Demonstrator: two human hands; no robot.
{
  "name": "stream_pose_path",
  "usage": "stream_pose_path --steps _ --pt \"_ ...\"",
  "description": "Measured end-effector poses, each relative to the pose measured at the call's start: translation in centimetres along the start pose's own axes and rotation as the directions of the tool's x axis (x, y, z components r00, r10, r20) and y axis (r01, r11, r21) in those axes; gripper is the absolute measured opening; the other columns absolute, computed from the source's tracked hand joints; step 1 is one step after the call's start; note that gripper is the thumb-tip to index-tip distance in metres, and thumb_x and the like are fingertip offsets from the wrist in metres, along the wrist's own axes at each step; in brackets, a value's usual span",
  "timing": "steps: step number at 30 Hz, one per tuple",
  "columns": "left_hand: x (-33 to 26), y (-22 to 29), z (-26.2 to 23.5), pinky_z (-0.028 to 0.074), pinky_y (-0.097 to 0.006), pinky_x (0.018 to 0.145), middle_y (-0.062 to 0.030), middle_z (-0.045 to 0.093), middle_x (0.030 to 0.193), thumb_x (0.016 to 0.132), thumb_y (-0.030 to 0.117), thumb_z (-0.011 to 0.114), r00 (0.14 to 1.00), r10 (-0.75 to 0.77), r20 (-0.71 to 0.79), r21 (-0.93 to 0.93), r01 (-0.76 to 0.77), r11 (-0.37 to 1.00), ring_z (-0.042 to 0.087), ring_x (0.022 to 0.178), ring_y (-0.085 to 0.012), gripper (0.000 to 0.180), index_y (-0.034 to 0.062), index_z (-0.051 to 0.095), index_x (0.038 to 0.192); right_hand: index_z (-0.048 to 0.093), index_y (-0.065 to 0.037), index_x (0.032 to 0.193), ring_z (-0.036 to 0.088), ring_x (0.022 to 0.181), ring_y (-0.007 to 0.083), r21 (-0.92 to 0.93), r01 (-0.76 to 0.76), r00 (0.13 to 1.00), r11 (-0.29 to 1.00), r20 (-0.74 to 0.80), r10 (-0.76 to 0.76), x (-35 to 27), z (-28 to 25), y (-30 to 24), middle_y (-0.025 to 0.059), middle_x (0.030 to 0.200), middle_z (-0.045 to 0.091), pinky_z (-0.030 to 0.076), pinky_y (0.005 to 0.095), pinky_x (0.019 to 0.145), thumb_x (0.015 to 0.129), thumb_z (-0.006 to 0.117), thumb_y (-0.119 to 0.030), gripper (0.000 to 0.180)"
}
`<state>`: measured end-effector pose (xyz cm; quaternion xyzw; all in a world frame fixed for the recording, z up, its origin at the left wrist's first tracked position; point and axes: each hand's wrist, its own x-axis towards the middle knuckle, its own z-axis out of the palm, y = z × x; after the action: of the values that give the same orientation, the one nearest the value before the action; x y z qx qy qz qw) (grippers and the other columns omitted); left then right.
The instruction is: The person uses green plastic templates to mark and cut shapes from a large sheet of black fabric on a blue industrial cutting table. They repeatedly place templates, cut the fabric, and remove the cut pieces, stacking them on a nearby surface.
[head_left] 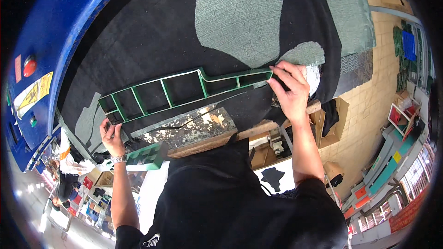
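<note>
A long green metal cutting die [165, 93], an open frame with several cross struts and one narrower end, lies across a black sheet of material [138, 41]. My left hand [113, 140] pinches the die's wide left end at its near corner. At the narrow right end, my right hand [291, 93] grips the tip between thumb and fingers. Beyond the die, a large cut-out in the sheet bares a grey-green textured surface [239, 18]. A smaller cut-out [304, 54] shows just past my right hand. Near my left wrist rests another green die [150, 157].
A blue machine [50, 41] with a red button [30, 66] rises at the left. The worn wooden table edge [203, 144] runs close to my body. Cardboard boxes [341, 122] stand on the floor at the right. Another person [67, 186] is at the far left.
</note>
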<state>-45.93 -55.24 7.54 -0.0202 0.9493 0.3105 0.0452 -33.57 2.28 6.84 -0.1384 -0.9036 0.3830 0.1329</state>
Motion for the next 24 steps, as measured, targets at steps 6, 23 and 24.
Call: stream_pose_path --steps 6,23,24 --pt "-0.2 0.0 0.0 0.043 -0.032 0.102 -0.0077 0.058 0.129 0.085 -0.003 0.076 1.0 -0.017 0.007 0.006 0.017 1.0 0.059 0.116 -0.0209 0.013 -0.0078 0.073 0.097 0.079 -0.007 0.101 0.056 0.089 0.0208 0.033 -0.022 1.0 0.999 0.011 0.021 0.1 0.0 0.3 0.002 0.104 0.069 0.047 0.0326 0.08 0.069 0.086 -0.005 0.033" --pt "0.6 1.2 0.6 0.045 -0.035 0.095 -0.0063 0.064 0.119 0.081 0.014 0.084 0.995 0.099 -0.018 0.119 -0.097 0.988 0.059 0.111 -0.0226 0.015 0.0047 0.081 0.093 0.079 -0.005 0.103 0.062 0.099 0.0244 -0.008 0.064 0.997 0.998 -0.043 -0.064 -0.1 -0.2 0.3 0.006 0.106 0.071 0.051 0.0345 0.089 0.077 0.084 -0.011 0.027" --pt "0.7 1.0 0.7 0.046 -0.035 0.095 -0.0063 0.065 0.118 0.081 0.016 0.084 0.995 0.101 -0.023 0.089 -0.099 0.991 0.06 0.111 -0.0228 0.016 0.0062 0.081 0.094 0.079 -0.005 0.103 0.062 0.1 0.0242 -0.01 0.078 0.996 0.997 -0.039 -0.078 -0.1 -0.4 0.2 0.006 0.107 0.071 0.051 0.0346 0.089 0.078 0.083 -0.011 0.026"
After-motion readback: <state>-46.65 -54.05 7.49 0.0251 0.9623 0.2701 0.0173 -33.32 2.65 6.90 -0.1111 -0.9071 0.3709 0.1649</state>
